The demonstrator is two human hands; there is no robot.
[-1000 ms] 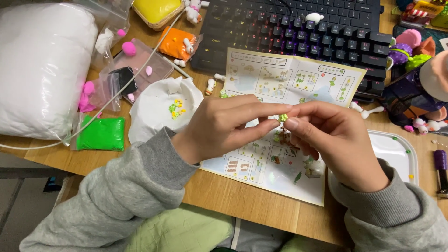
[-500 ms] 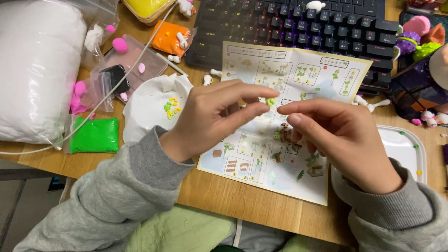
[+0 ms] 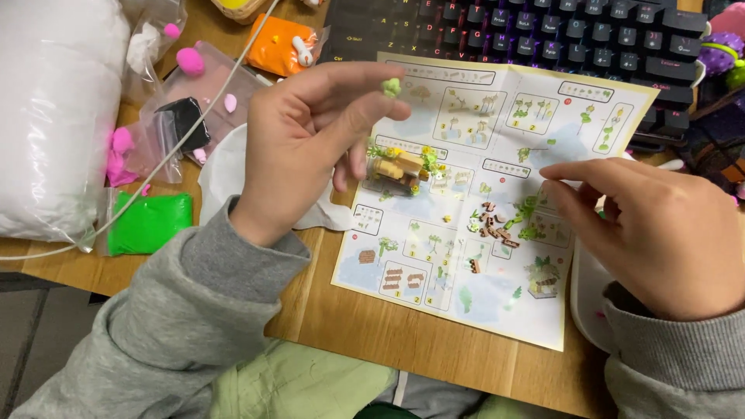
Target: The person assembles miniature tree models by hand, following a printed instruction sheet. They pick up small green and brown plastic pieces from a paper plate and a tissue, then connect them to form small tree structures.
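Above the glossy folded paper instruction sheet (image 3: 497, 194), the left hand (image 3: 310, 140) pinches a small soft green clay blob (image 3: 391, 86), while the right hand (image 3: 660, 233) hovers with its grip loose and empty.

Bright, even light — soft shadows

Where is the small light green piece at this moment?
In the head view, the small light green piece is pinched at the left hand fingertips, above the instruction sheet, near the keyboard.

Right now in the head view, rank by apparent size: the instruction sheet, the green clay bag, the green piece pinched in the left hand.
1. Instruction sheet, largest.
2. Green clay bag.
3. Green piece at the left hand fingertips, smallest even though raised nearer the camera.
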